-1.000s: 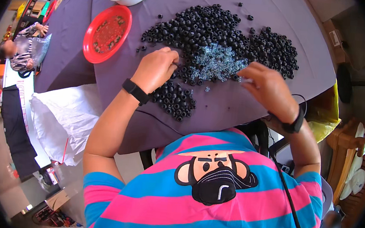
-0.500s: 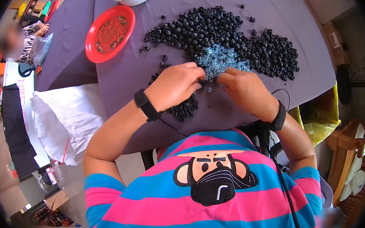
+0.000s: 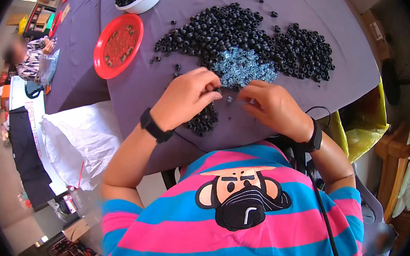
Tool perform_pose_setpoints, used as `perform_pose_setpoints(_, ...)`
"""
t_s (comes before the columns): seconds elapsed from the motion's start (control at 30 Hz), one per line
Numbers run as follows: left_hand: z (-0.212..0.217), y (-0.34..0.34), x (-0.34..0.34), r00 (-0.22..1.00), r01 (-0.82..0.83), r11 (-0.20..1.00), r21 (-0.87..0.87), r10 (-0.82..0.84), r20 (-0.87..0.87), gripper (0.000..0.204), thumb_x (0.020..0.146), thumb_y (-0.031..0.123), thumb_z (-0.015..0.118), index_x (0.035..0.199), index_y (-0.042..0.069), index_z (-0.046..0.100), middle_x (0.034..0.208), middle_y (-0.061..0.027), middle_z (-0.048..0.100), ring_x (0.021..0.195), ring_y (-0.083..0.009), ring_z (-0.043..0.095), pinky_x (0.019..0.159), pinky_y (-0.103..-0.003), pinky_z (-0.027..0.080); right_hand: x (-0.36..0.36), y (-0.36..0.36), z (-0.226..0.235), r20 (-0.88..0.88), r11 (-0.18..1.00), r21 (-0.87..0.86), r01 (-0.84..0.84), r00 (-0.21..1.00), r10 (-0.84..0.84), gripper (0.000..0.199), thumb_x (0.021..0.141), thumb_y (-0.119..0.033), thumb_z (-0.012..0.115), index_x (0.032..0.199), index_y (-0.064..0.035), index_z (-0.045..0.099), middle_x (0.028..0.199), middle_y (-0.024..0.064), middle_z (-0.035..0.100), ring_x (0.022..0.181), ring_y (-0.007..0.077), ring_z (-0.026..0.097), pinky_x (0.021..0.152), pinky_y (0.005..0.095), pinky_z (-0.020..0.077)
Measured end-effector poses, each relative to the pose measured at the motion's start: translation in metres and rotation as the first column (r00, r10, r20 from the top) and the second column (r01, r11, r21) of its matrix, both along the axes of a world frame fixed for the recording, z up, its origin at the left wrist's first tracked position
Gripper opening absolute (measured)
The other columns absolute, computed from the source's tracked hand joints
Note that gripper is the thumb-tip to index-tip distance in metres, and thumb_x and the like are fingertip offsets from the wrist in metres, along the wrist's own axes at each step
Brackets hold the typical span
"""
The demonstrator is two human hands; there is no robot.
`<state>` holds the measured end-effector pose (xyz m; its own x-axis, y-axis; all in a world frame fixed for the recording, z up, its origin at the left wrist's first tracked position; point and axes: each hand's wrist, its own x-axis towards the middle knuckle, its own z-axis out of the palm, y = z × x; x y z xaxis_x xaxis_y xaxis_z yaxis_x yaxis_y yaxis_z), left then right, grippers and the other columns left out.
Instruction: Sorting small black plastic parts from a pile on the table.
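A heap of black beads (image 3: 228,30) is spread over the cloth-covered table. Against its near side lies a smaller pile of clear bluish small pieces (image 3: 242,68). My left hand (image 3: 183,97) is at the near left of that pile, fingers curled in and thumb near them, just above a trail of black beads (image 3: 200,123). At the pile's near right edge is my right hand (image 3: 277,107), its fingers bent and drawn together. What either hand holds, if anything, is too small or hidden to make out. One tiny clear piece (image 3: 230,99) lies between the hands.
A red oval tray (image 3: 103,70) with small bits in it stands at the left, below a white tub (image 3: 148,1) of black beads. White sheeting (image 3: 82,137) hangs left of the table; a yellow bag (image 3: 367,137) is at the right. Another person (image 3: 30,59) sits far left.
My hands have drawn back slightly from the clear pile toward me. More of that pile shows now. The whole view has shifted a little.
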<state>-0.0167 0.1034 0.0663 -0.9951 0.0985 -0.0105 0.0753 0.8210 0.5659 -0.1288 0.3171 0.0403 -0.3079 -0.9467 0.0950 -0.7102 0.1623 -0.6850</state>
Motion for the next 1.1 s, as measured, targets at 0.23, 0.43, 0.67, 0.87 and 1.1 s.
perform_pose_setpoints(0.23,-0.003,0.014,0.036,0.956,-0.291,0.766,0.573,0.255,0.146,0.020,0.082,-0.003,0.069,0.100,0.000,0.060,0.088,-0.0015,0.063,0.078,-0.0054,0.059,0.070,-0.021,0.048,0.017,-0.027,0.003,0.912,0.994,-0.050,0.100,0.411,0.005,0.015,0.089,-0.002,0.063,0.104,0.0013,0.062,0.089,0.0034,0.066,0.076,0.0102,0.063,0.064,0.0230,0.0514)
perform_pose_setpoints(0.43,-0.023,0.024,0.042,0.940,-0.275,0.675,0.685,0.339,0.043,0.021,0.077,-0.002,0.074,0.095,0.000,0.063,0.086,-0.0046,0.062,0.074,-0.0095,0.060,0.065,-0.023,0.049,0.020,-0.032,-0.005,0.944,0.991,-0.026,0.129,0.330,-0.018,0.008,0.088,-0.001,0.063,0.095,0.0016,0.063,0.083,0.0058,0.066,0.070,0.0116,0.065,0.060,0.0232,0.0533)
perform_pose_setpoints(0.67,-0.021,0.029,0.043,0.933,-0.294,0.677,0.674,0.357,0.049,0.021,0.077,-0.002,0.074,0.096,0.000,0.064,0.088,-0.0053,0.062,0.075,-0.0106,0.061,0.065,-0.023,0.049,0.021,-0.028,-0.019,0.964,0.980,-0.082,0.180,0.264,0.032,0.004,0.087,0.000,0.063,0.091,0.0023,0.063,0.080,0.0067,0.067,0.068,0.0129,0.067,0.058,0.0235,0.0539)
perform_pose_setpoints(0.87,-0.006,0.035,0.038,0.940,-0.225,0.879,0.419,0.309,-0.144,0.022,0.078,-0.004,0.070,0.098,0.001,0.065,0.094,-0.0093,0.062,0.076,-0.0177,0.064,0.065,-0.028,0.053,0.018,-0.024,-0.013,0.991,0.984,-0.019,0.179,0.132,-0.005,0.016,0.095,-0.005,0.055,0.108,0.0026,0.059,0.090,0.0107,0.067,0.079,0.0163,0.068,0.071,0.0270,0.0571)
perform_pose_setpoints(1.1,-0.006,0.032,0.036,0.957,-0.217,0.912,0.348,0.269,-0.108,0.023,0.077,-0.008,0.068,0.098,0.000,0.067,0.093,-0.0072,0.062,0.074,-0.0122,0.061,0.067,-0.023,0.049,0.017,-0.022,-0.026,1.000,0.993,-0.010,0.114,-0.009,0.011,0.020,0.093,-0.004,0.055,0.111,0.0033,0.059,0.094,0.0098,0.067,0.082,0.0149,0.068,0.070,0.0264,0.0567)
